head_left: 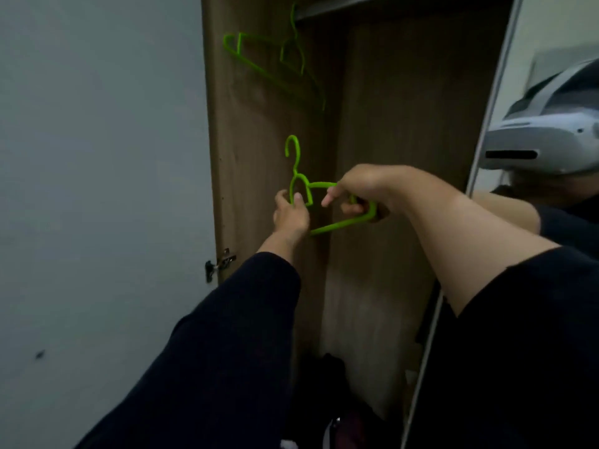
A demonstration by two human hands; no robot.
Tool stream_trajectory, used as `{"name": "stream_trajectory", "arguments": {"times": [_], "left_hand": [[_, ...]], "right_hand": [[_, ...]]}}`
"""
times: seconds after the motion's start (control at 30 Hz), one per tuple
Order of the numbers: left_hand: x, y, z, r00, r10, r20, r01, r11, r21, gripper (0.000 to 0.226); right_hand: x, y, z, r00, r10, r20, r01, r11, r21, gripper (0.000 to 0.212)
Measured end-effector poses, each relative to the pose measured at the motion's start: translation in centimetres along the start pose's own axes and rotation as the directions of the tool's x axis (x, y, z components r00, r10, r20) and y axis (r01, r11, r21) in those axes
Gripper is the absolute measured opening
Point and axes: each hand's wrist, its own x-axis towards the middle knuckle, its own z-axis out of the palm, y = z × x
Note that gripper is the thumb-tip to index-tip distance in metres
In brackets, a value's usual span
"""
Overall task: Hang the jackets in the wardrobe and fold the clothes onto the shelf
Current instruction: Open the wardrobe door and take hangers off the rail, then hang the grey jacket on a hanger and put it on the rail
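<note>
A bright green plastic hanger point(295, 163) is held upright inside the open wooden wardrobe point(389, 124), with its hook pointing up. My left hand point(290, 215) grips the hanger just below the neck. My right hand point(359, 191) is closed around the hanger's right shoulder and lower bar. A dark sleeve point(210, 351) covers my left arm; a dark garment drapes over my right forearm point(518, 319). A second green hanger point(275, 64) hangs from the metal rail point(340, 6) at the top, tilted.
A pale wall or door point(97, 189) with a metal hinge point(220, 262) lies left of the wardrobe. At the right a mirror door point(551, 124) reflects a person wearing a headset. Dark items point(330, 400) lie on the wardrobe floor.
</note>
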Motion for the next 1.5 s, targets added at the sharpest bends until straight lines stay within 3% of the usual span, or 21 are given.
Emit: {"name": "stream_trajectory", "arguments": {"times": [0.17,0.33,0.43,0.5,0.7,0.8,0.9,1.0,1.1,1.23,1.37,1.43,1.5], "left_hand": [[-5.6,-3.6,-5.8,0.999,0.029,-0.027,-0.020,0.955,0.295,0.044],[-13.4,-5.2,-13.0,0.973,0.071,-0.219,0.045,0.875,0.482,0.039],[-17.6,-5.2,-18.1,0.933,0.097,-0.346,0.161,0.748,0.643,0.036],[-20.0,-5.1,-21.6,0.909,0.147,-0.391,0.200,0.668,0.717,0.034],[-26.5,-4.5,-30.4,0.888,0.265,-0.375,0.225,0.460,0.859,0.032],[-30.5,-4.9,-35.4,0.872,0.281,-0.402,0.268,0.414,0.870,0.032],[-34.6,-5.6,-40.7,0.848,0.270,-0.457,0.345,0.374,0.861,0.032],[-38.3,-6.6,-45.2,0.825,0.261,-0.502,0.412,0.330,0.849,0.032],[-41.1,-7.5,-48.4,0.816,0.261,-0.516,0.436,0.309,0.845,0.031],[-42.9,-8.4,-51.6,0.783,0.262,-0.564,0.479,0.324,0.816,0.031],[-44.0,-10.6,-54.5,0.632,0.316,-0.708,0.595,0.388,0.704,0.033],[-43.9,-12.2,-56.2,0.577,0.189,-0.795,0.686,0.416,0.597,0.039],[-44.1,-13.5,-57.2,0.567,0.008,-0.824,0.758,0.388,0.525,0.046]], "right_hand": [[-5.1,1.3,0.9,0.974,-0.045,0.220,0.059,0.997,-0.054,0.030],[-7.6,0.6,5.0,0.928,-0.101,0.360,0.222,0.923,-0.315,0.033],[-8.4,-1.0,8.6,0.896,-0.152,0.417,0.322,0.869,-0.375,0.040],[-9.0,-2.7,11.7,0.865,-0.194,0.463,0.369,0.871,-0.324,0.044],[-13.4,-11.7,22.4,0.759,-0.436,0.484,0.435,0.892,0.122,0.049],[-16.6,-15.7,26.9,0.709,-0.512,0.485,0.437,0.859,0.267,0.045],[-19.8,-18.9,31.3,0.650,-0.554,0.520,0.470,0.831,0.298,0.039],[-23.1,-22.0,34.9,0.585,-0.534,0.610,0.422,0.843,0.333,0.031],[-25.4,-24.6,37.7,0.506,-0.482,0.715,0.428,0.860,0.277,0.043],[-26.7,-27.2,42.1,0.547,-0.545,0.635,0.510,0.819,0.264,0.043],[-25.5,-28.3,45.0,0.592,-0.661,0.462,0.664,0.724,0.185,0.045],[-23.5,-28.9,46.5,0.636,-0.683,0.359,0.699,0.707,0.108,0.047],[-22.4,-29.0,47.7,0.661,-0.677,0.324,0.685,0.720,0.107,0.048]]}}
